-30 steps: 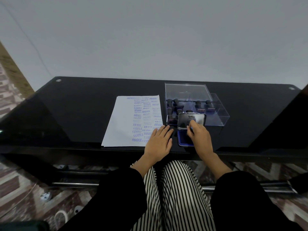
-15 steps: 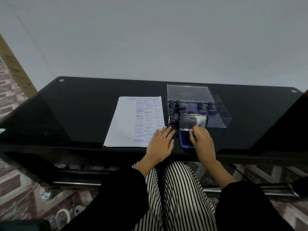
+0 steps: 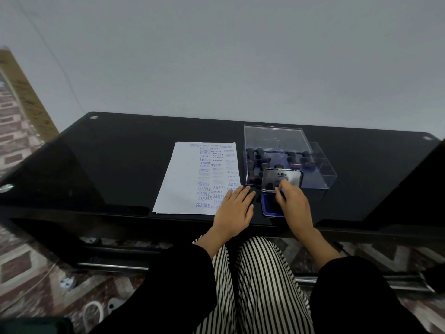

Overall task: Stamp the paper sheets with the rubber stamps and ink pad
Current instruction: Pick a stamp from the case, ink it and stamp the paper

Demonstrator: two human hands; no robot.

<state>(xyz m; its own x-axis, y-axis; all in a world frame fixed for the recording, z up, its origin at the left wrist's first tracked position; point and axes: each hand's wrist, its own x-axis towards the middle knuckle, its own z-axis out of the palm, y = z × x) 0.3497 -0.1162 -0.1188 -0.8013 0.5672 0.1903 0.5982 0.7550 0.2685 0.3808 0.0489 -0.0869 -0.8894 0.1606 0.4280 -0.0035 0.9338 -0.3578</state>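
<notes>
You are resting your left hand (image 3: 234, 208) flat, fingers straight, on the near corner of the white stamped paper sheet (image 3: 185, 179), likely pinning it to the glossy black counter (image 3: 120, 160). Your right hand (image 3: 292, 203) is touching the upright metal lid (image 3: 274, 180) of the open blue ink pad (image 3: 268, 207); whether it is gripping anything, I cannot tell. The black rubber stamps (image 3: 259, 151) are sitting in the clear plastic box (image 3: 320, 169).

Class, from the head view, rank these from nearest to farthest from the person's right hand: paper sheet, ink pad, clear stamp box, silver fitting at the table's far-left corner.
From the right hand:
1. ink pad, touched by its fingers.
2. clear stamp box, just behind.
3. paper sheet, to the left.
4. silver fitting, far-left corner.
</notes>
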